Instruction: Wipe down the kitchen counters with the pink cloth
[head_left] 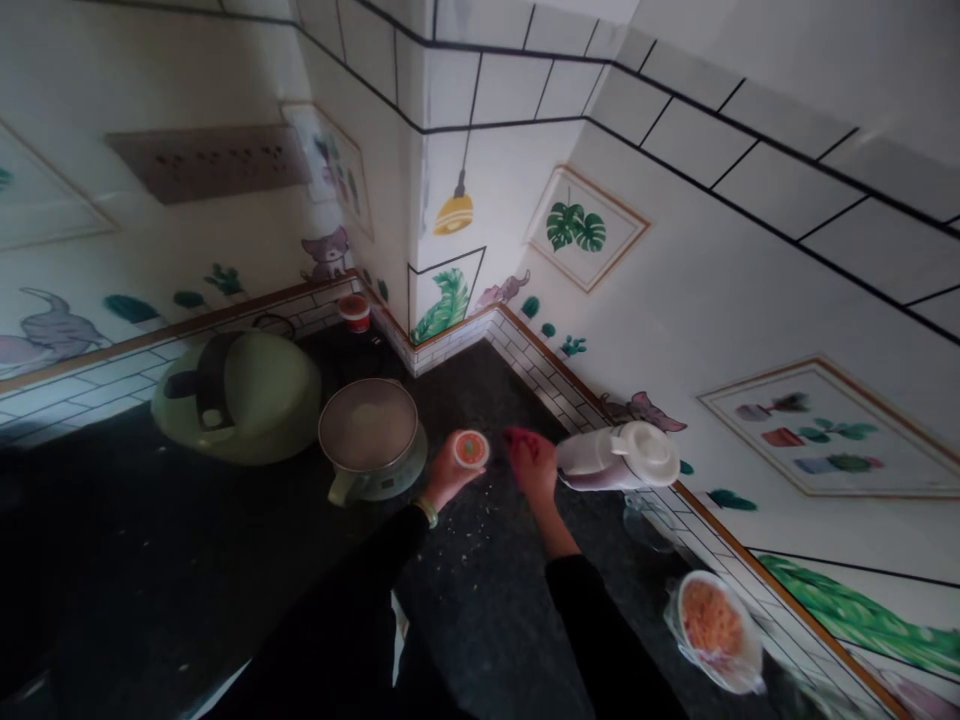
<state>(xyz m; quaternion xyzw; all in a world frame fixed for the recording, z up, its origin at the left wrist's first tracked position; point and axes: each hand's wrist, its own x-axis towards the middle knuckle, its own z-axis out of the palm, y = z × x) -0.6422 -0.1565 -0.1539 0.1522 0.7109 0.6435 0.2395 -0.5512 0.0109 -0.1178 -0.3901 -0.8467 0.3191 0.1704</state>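
Note:
A small white tub with a round orange-and-white label on top [471,449] is held upright in my left hand [445,474], the fingers wrapped round its side. To the right of it, over the dark counter [480,620], my right hand [537,465] is closed on a crumpled reddish-pink thing [517,440]. Blur and dim light keep me from telling what that is. Pale crumbs [471,535] lie scattered on the counter below and between my hands.
Left stand a green rounded appliance [274,395] and a lidded pot [368,425] on a pale base; a red tub [354,312] sits behind. A white jug [600,458] leans beside my right hand. Nearer, a white bowl [739,672] holds orange shreds [709,618]. Patterned walls [645,320] meet behind.

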